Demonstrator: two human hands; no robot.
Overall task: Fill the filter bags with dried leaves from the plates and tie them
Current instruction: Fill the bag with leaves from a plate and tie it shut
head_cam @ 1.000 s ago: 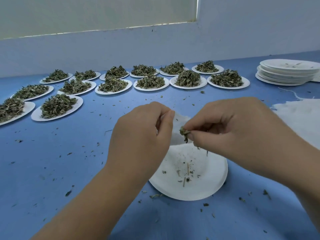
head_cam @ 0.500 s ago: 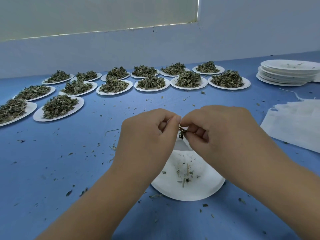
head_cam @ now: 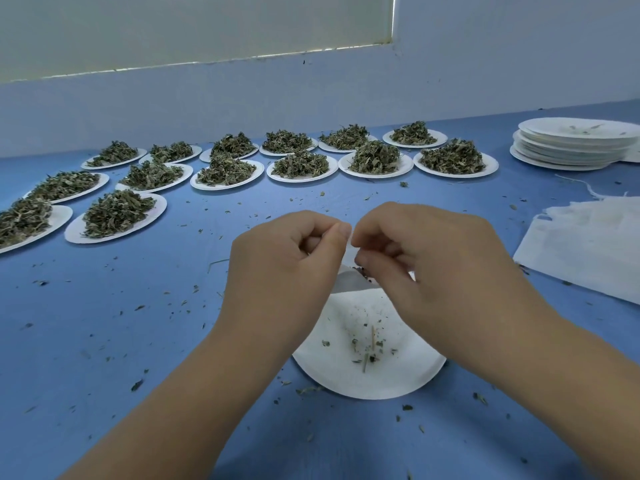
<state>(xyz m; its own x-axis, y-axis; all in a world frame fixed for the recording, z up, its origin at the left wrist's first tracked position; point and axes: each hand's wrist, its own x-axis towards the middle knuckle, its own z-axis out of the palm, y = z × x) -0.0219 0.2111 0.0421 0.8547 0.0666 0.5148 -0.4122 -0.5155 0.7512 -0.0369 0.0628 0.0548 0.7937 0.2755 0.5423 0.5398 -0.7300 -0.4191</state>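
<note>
My left hand (head_cam: 280, 268) and my right hand (head_cam: 436, 268) are held close together above a nearly empty white paper plate (head_cam: 391, 379). Between them hangs a white filter bag (head_cam: 348, 280), mostly hidden by the hands. The left hand's fingers are curled and pinch the bag's top edge. My right hand's fingers are curled at the bag's mouth, where a few dark leaf bits show. Only crumbs and small stems lie on the plate below.
Several plates heaped with dried leaves (head_cam: 301, 164) stand in rows across the far and left side of the blue table (head_cam: 104, 341). A stack of empty plates (head_cam: 575, 143) sits far right, and a pile of white filter bags (head_cam: 588, 247) lies at right. Leaf crumbs litter the table.
My right hand's pinch of leaves has gone from sight at the bag's mouth. Both hands have drawn closer together and lifted a little.
</note>
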